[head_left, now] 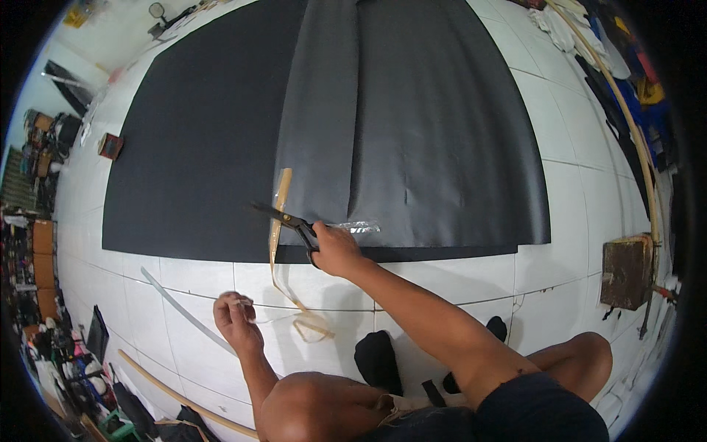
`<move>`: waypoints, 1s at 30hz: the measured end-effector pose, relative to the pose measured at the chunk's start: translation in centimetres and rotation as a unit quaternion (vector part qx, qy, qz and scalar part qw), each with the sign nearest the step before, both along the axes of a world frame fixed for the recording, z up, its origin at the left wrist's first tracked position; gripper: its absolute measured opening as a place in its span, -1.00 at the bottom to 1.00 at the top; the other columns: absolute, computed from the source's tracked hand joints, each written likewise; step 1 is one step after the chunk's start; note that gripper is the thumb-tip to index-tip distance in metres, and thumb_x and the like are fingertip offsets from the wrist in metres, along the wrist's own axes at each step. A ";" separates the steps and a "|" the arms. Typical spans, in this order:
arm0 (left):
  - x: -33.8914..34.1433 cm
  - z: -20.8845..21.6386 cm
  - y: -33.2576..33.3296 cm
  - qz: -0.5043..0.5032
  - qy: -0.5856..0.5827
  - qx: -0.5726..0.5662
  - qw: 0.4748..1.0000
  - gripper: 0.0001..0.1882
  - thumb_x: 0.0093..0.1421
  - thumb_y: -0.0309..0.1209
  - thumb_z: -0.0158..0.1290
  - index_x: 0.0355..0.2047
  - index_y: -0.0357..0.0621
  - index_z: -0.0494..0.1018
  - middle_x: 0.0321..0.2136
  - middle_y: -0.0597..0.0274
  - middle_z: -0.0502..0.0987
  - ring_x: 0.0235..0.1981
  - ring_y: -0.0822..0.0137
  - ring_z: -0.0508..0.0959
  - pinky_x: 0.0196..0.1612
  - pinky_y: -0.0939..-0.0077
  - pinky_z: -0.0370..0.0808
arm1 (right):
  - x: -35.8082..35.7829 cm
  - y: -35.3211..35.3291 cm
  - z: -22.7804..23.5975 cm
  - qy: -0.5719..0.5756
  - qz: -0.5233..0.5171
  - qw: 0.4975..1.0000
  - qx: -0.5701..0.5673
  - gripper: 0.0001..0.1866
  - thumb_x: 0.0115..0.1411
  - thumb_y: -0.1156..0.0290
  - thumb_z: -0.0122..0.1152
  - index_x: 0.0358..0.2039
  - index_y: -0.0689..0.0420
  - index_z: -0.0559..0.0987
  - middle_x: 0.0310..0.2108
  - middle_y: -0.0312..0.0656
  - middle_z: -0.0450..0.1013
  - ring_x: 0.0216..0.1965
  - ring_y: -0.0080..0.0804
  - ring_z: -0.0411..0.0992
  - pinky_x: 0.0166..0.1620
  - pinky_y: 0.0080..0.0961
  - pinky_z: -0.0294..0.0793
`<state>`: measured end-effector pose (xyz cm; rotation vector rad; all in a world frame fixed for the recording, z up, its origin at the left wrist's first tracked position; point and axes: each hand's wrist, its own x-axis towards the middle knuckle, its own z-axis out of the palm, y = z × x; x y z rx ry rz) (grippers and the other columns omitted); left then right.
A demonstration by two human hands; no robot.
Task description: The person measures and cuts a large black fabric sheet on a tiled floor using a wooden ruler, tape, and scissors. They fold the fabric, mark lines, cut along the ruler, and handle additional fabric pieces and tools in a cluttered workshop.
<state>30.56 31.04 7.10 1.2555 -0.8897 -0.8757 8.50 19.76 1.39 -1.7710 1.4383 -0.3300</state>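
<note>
My right hand (339, 249) is wrapped round the handles of black scissors (286, 216), whose blades point left over the black sheet. Under the blades a narrow tan strip (284, 184) runs along a fold of the sheet, and its loose end (313, 328) curls on the floor. Beside my right hand, a short piece of shiny clear tape (361, 227) lies on the folded part. My left hand (237, 317) is held above the floor left of the tan strip, its fingers pinched on a thin whitish strip; the strip's exact kind is unclear.
The large black sheet (199, 147) covers the white tiled floor (434, 287), its right part folded over. A small tin (110, 146) stands by its left edge, a rusty metal box (626, 271) at the right. A pale strip (184, 309) and a long wooden stick (180, 398) lie left.
</note>
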 end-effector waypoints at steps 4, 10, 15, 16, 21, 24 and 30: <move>-5.0 2.2 -4.3 -0.001 0.052 -0.004 0.999 -0.87 0.29 -0.39 -0.03 -0.23 -0.17 0.38 -0.36 0.19 0.43 -0.27 0.33 0.48 -0.18 0.45 0.43 | -1.5 2.8 1.9 -0.370 -0.050 0.926 0.061 -0.63 0.12 0.40 0.31 -0.16 0.19 0.33 -0.09 -0.06 0.46 -0.12 -0.36 0.45 -0.04 -0.37 0.44; -9.7 2.0 -6.7 -0.195 0.185 0.102 0.958 -0.87 0.25 -0.45 0.06 -0.25 -0.24 0.47 -0.37 0.26 0.51 -0.32 0.46 0.49 -0.18 0.59 0.42 | -3.8 1.9 8.6 -0.491 -0.134 0.861 -0.009 -0.66 0.10 0.48 0.33 -0.21 0.16 0.33 -0.26 -0.15 0.50 -0.27 -0.53 0.45 -0.11 -0.54 0.47; -13.2 3.4 -6.7 -0.245 0.222 0.159 0.930 -0.74 0.20 -0.51 0.10 -0.09 -0.25 0.43 -0.32 0.27 0.51 -0.33 0.46 0.51 -0.24 0.60 0.48 | -6.6 1.1 10.3 -0.404 -0.194 0.893 -0.036 -0.68 0.10 0.47 0.31 -0.25 0.22 0.35 -0.40 -0.23 0.46 -0.30 -0.58 0.44 -0.15 -0.59 0.46; -13.5 3.4 -6.6 -0.251 0.215 0.158 0.930 -0.70 0.19 -0.52 0.11 -0.05 -0.25 0.41 -0.31 0.27 0.51 -0.33 0.46 0.51 -0.25 0.60 0.49 | -6.6 1.2 9.9 -0.413 -0.205 0.887 -0.035 -0.68 0.10 0.46 0.32 -0.24 0.23 0.35 -0.40 -0.23 0.46 -0.32 -0.58 0.44 -0.18 -0.60 0.47; -15.0 2.6 -5.3 -0.319 0.077 0.166 0.930 -0.47 0.14 -0.54 0.15 0.11 -0.24 0.23 -0.31 0.27 0.51 -0.34 0.51 0.50 -0.27 0.62 0.47 | -7.7 0.7 9.2 -0.443 -0.290 0.847 -0.044 -0.66 0.10 0.41 0.34 -0.24 0.24 0.37 -0.41 -0.24 0.45 -0.40 -0.58 0.44 -0.32 -0.61 0.48; -15.1 2.3 -4.9 -0.308 0.062 0.124 0.941 -0.44 0.16 -0.53 0.14 0.14 -0.22 0.19 -0.33 0.28 0.52 -0.36 0.55 0.48 -0.32 0.65 0.44 | -8.6 0.4 9.2 -0.483 -0.305 0.821 -0.015 -0.66 0.10 0.39 0.35 -0.25 0.24 0.38 -0.43 -0.24 0.44 -0.44 -0.57 0.44 -0.39 -0.63 0.46; -14.1 4.3 -4.9 -0.335 0.055 0.083 0.937 -0.40 0.16 -0.57 0.13 0.18 -0.23 0.17 -0.38 0.31 0.51 -0.42 0.60 0.47 -0.40 0.75 0.39 | -12.2 -0.9 8.1 -0.345 -0.295 0.891 -0.019 -0.72 0.15 0.32 0.31 -0.32 0.16 0.39 -0.48 -0.29 0.42 -0.47 -0.59 0.41 -0.43 -0.63 0.39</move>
